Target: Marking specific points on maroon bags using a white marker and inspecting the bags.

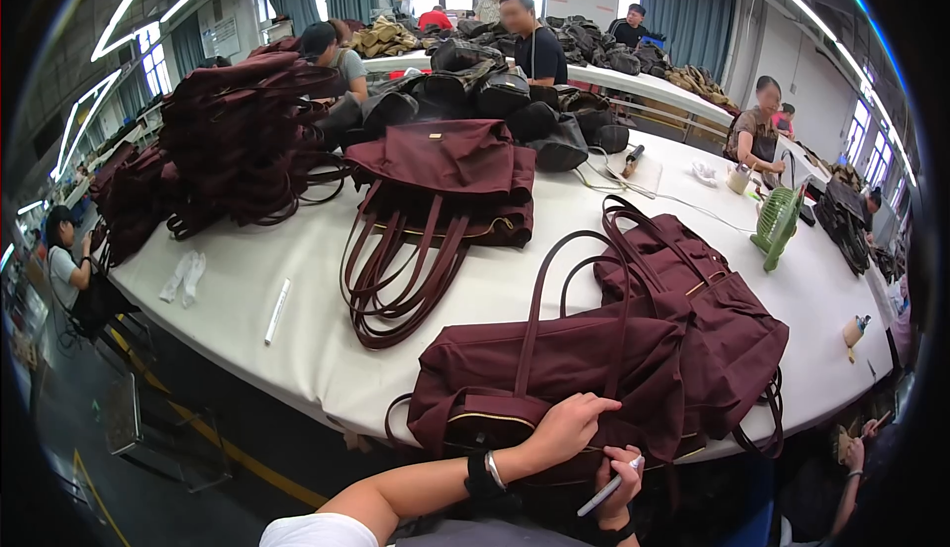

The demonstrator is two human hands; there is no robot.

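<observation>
A maroon fabric tote bag (549, 354) with two long straps and gold zippers lies at the near edge of the white table. My left hand (571, 424) rests on its near side, fingers stretched to the right; whether it grips the fabric is unclear. Below and to the right, my right hand (620, 476) holds a white marker pen (600, 496) slanting down to the left, and its fingertips are near the bag's zipper edge. Another maroon bag (731, 324) lies beside and partly behind the first.
Folded maroon bags (445, 168) lie mid-table, left of them a tall maroon pile (230, 131). Another marker (277, 311), white gloves (183, 278), a green fan (776, 228) and a bottle (855, 330) are on the table (312, 369). Dark bags and several people are beyond.
</observation>
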